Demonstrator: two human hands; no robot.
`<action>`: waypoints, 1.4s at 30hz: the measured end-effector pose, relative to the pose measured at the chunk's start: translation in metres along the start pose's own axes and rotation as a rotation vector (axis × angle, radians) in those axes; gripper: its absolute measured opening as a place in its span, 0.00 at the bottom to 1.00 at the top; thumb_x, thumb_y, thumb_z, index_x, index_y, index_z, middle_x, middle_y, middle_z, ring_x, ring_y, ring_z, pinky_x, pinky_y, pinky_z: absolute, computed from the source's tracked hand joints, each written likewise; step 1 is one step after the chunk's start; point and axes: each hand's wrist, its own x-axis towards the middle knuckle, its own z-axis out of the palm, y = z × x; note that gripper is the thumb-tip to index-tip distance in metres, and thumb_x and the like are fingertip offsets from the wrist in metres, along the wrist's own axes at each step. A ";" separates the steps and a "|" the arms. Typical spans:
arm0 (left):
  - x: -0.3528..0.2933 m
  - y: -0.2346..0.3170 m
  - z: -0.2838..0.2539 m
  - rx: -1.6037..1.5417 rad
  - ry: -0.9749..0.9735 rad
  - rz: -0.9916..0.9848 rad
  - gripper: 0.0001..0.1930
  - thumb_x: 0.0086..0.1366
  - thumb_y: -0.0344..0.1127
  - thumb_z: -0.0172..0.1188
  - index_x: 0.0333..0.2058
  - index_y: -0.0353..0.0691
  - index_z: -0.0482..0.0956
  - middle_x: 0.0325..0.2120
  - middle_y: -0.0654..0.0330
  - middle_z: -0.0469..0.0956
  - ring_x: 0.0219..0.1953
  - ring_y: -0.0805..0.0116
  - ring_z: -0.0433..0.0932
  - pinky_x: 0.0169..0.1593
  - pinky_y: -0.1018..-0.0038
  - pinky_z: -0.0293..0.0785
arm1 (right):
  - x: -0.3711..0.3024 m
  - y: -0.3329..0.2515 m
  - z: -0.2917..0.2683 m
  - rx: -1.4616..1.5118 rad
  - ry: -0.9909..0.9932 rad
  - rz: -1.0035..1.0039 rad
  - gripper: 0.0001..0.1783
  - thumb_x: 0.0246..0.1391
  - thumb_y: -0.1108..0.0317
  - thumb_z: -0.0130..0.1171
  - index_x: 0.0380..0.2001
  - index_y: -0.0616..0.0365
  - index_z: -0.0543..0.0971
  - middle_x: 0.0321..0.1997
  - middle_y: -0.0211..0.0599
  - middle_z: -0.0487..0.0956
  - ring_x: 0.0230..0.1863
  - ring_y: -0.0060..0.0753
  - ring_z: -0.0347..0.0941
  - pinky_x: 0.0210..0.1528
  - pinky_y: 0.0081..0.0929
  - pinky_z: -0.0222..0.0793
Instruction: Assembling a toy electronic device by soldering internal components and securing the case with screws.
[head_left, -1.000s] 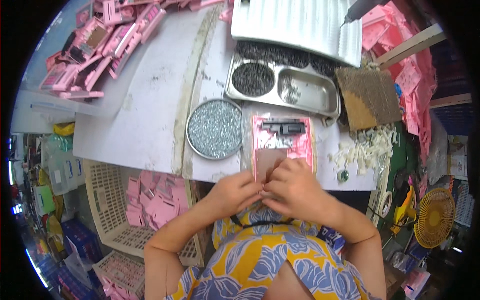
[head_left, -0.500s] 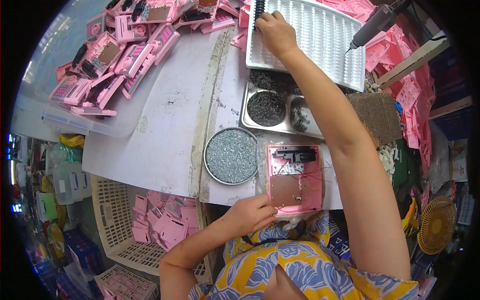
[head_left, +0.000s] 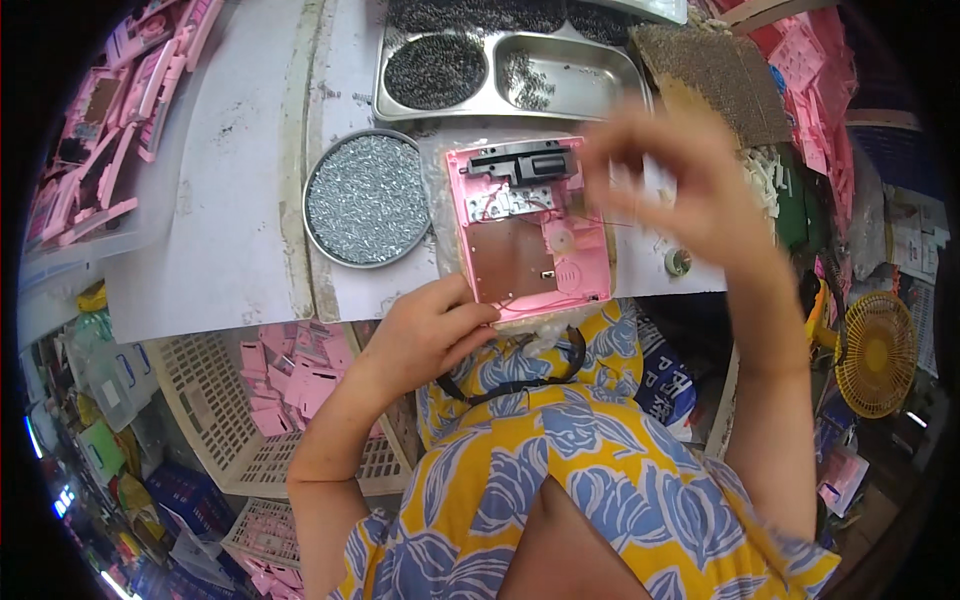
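Note:
In front of me lies an open pink plastic casing (head_left: pixel 590 268) on a sheet of clear plastic. Inside it are a black plastic mechanism (head_left: pixel 541 166), a metal plate with white parts (head_left: pixel 515 203), a brown circuit board (head_left: pixel 512 256) and thin red wires. My left hand (head_left: pixel 432 322) grips the casing's near left corner, its fingers closed on the rim. Over the table just right of the casing hovers my right hand (head_left: pixel 690 185), smeared by motion. Its fingers are curled near the casing's far right corner; whether they hold anything cannot be made out.
Left of the casing stands a round dish of small silvery screws (head_left: pixel 368 200). Behind it sits a metal compartment tray (head_left: pixel 490 62) with dark springs. Brown corrugated cardboard (head_left: pixel 712 80) lies at the back right, pink assemblies (head_left: pixel 110 140) at far left. A crate (head_left: pixel 205 400) of pink parts is below.
My right hand has come back from the white ribbed tray to beside the casing. The view has shifted, so the white tray is mostly out of sight. My left hand stays at the casing's corner.

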 end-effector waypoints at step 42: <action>0.253 -0.068 -0.020 0.854 -0.157 0.050 0.08 0.63 0.36 0.61 0.35 0.38 0.81 0.35 0.50 0.80 0.41 0.49 0.80 0.43 0.56 0.76 | -0.125 0.068 -0.006 0.067 0.497 0.350 0.12 0.46 0.76 0.67 0.35 0.63 0.76 0.33 0.30 0.76 0.33 0.23 0.68 0.40 0.22 0.66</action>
